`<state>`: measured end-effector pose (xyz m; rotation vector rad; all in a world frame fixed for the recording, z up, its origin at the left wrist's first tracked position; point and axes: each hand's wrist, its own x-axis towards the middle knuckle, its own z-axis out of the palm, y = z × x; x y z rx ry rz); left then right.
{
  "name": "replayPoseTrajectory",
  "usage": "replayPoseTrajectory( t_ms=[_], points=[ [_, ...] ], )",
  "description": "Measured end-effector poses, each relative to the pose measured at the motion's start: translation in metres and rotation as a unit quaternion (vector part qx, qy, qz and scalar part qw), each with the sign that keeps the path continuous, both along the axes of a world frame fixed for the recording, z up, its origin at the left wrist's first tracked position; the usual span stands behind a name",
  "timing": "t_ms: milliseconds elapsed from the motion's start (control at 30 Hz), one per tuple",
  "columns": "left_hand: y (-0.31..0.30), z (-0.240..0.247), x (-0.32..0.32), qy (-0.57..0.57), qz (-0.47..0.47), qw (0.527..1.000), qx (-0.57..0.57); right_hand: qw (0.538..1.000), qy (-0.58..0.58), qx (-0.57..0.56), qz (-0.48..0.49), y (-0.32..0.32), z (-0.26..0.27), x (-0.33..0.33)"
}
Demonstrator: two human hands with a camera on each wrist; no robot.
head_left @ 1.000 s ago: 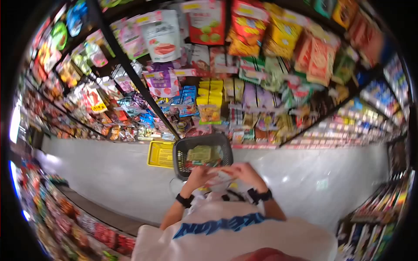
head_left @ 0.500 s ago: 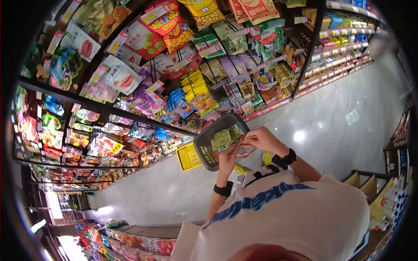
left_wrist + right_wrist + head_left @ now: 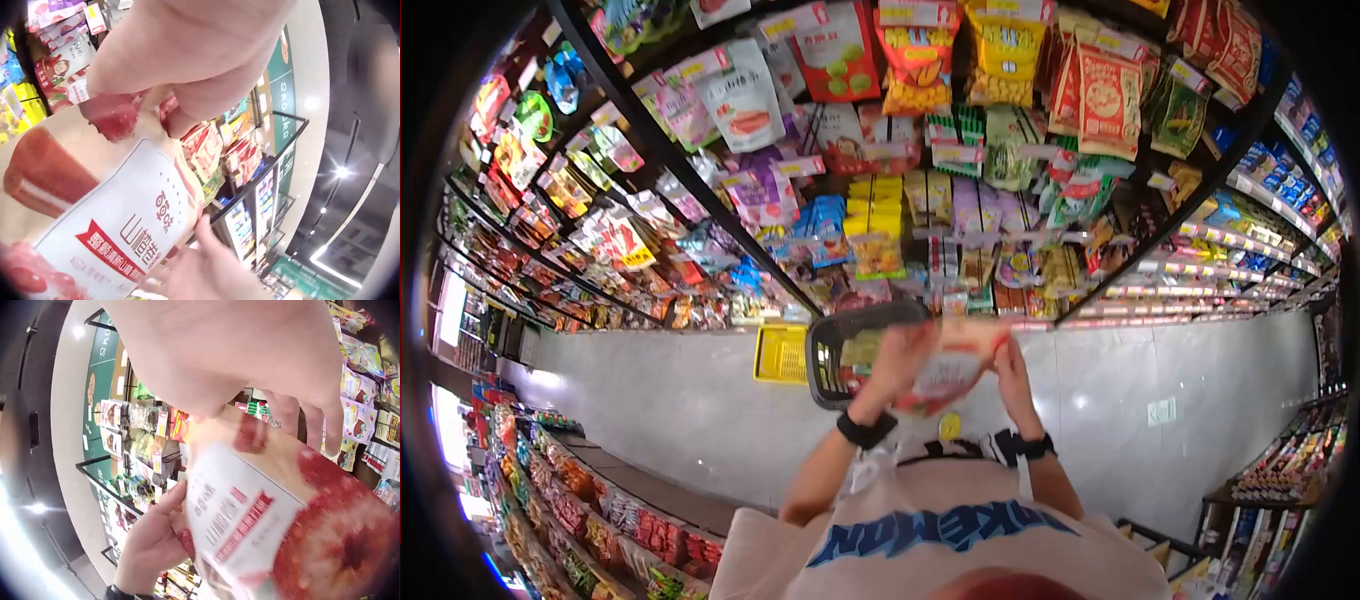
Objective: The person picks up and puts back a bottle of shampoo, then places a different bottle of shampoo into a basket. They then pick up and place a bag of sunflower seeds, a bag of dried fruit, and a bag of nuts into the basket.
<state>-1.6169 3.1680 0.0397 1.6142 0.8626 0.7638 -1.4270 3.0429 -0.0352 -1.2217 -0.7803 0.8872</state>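
Note:
A printed snack bag [image 3: 952,365], cream and red with a white label and pictures of red fruit, is held up in front of the person's body. The left hand [image 3: 892,368] grips one side of it; in the left wrist view, thumb and finger pinch the bag's edge. On the opposite side the right hand [image 3: 1013,385] holds the bag, its fingers partly behind the pack in the right wrist view. Below and left of the bag is a dark grey shopping basket [image 3: 868,317] with green packs [image 3: 860,350] in it, partly covered by the left hand.
A yellow basket [image 3: 780,353] sits on the grey floor [image 3: 650,400] against the dark one. Ahead, racks of hanging snack bags [image 3: 875,225] fill the wall, split by black posts [image 3: 700,185]. More shelves of packs [image 3: 625,510] run behind on the left.
The bag has come up and right of the basket, its printed face now showing between both hands. The head view swung sideways half a second ago and has turned back.

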Motion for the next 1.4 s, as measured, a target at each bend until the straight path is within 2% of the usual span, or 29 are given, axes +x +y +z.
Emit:
replayPoseTrajectory(
  t_ms=[33,100,133,167,233,267,300,333,400,433,500,567,633,667,733,800,833,900,1000,1133,1200,1267,1333,1367,1400],
  points=[
    [0.009,0.022,0.009,-0.070,0.015,0.997,0.000,0.998,0.054,-0.030,-0.006,0.001,0.029,-0.009],
    [0.024,0.089,0.005,0.007,-0.027,0.994,-0.103,0.991,-0.123,-0.023,0.036,0.009,0.033,0.004],
    [0.038,0.083,0.004,-0.046,-0.047,0.984,-0.168,0.995,-0.093,-0.017,0.015,0.017,0.046,-0.002],
    [0.041,0.093,0.013,-0.103,-0.020,0.992,-0.077,0.997,-0.073,0.015,-0.034,0.029,0.048,-0.009],
    [0.063,0.100,0.005,0.067,-0.023,0.997,-0.010,0.990,-0.140,0.020,-0.018,0.038,0.058,-0.010],
    [0.070,0.105,-0.002,-0.008,-0.082,0.993,-0.079,0.991,-0.126,0.043,-0.018,0.045,0.067,-0.016],
    [0.071,0.106,-0.005,-0.053,-0.080,0.989,-0.109,0.990,-0.119,0.079,-0.016,0.053,0.075,-0.020],
    [0.073,0.107,-0.008,-0.097,-0.078,0.983,-0.138,0.988,-0.146,0.043,-0.033,0.050,0.074,-0.022],
    [0.082,0.107,-0.005,-0.109,0.027,0.986,-0.123,0.976,-0.204,-0.008,-0.075,0.053,0.072,-0.021],
    [0.085,0.107,-0.011,-0.097,0.019,0.990,-0.102,0.989,-0.120,-0.022,-0.082,0.053,0.074,-0.029],
    [0.102,0.068,-0.017,-0.153,0.006,0.981,-0.119,0.992,-0.085,-0.072,-0.067,0.049,0.060,-0.030],
    [0.092,0.058,-0.027,-0.237,-0.045,0.929,-0.280,0.981,-0.169,-0.078,-0.052,0.045,0.045,-0.028],
    [0.072,0.053,-0.034,-0.146,-0.033,0.950,-0.276,0.974,-0.210,-0.045,-0.078,0.042,0.038,-0.032],
    [0.063,0.045,-0.035,-0.107,-0.054,0.966,-0.227,0.971,-0.218,-0.065,-0.072,0.037,0.046,-0.029],
    [0.045,0.022,-0.039,-0.045,-0.111,0.966,-0.229,0.962,-0.241,-0.111,-0.074,0.026,0.045,-0.022],
    [0.028,0.011,-0.049,0.019,-0.117,0.944,-0.309,0.950,-0.266,-0.144,-0.073,0.010,0.029,-0.015],
    [0.025,0.012,-0.047,0.063,-0.094,0.937,-0.332,0.953,-0.262,-0.122,-0.091,0.008,0.026,-0.017],
    [0.025,-0.007,-0.047,0.045,-0.096,0.926,-0.363,0.951,-0.257,-0.162,-0.059,0.001,0.008,-0.009],
    [0.031,-0.036,-0.046,-0.015,-0.041,0.915,-0.401,0.956,-0.237,-0.161,-0.057,0.010,0.021,-0.015],
    [0.037,-0.028,-0.048,-0.123,-0.006,0.923,-0.364,0.964,-0.220,-0.111,-0.099,0.028,0.039,-0.030],
    [0.030,-0.014,-0.052,-0.129,-0.011,0.924,-0.360,0.973,-0.189,-0.094,-0.092,0.033,0.047,-0.032],
    [0.034,-0.002,-0.067,-0.085,-0.044,0.931,-0.352,0.974,-0.183,-0.091,-0.092,0.039,0.053,-0.034],
    [0.033,-0.021,-0.075,-0.081,-0.059,0.928,-0.358,0.977,-0.178,-0.082,-0.089,0.040,0.053,-0.038],
    [0.028,-0.012,-0.070,-0.149,-0.038,0.923,-0.354,0.978,-0.175,-0.074,-0.086,0.042,0.049,-0.039],
    [0.026,-0.001,-0.068,-0.168,-0.035,0.913,-0.371,0.979,-0.171,-0.068,-0.085,0.040,0.045,-0.041]
  ],
)
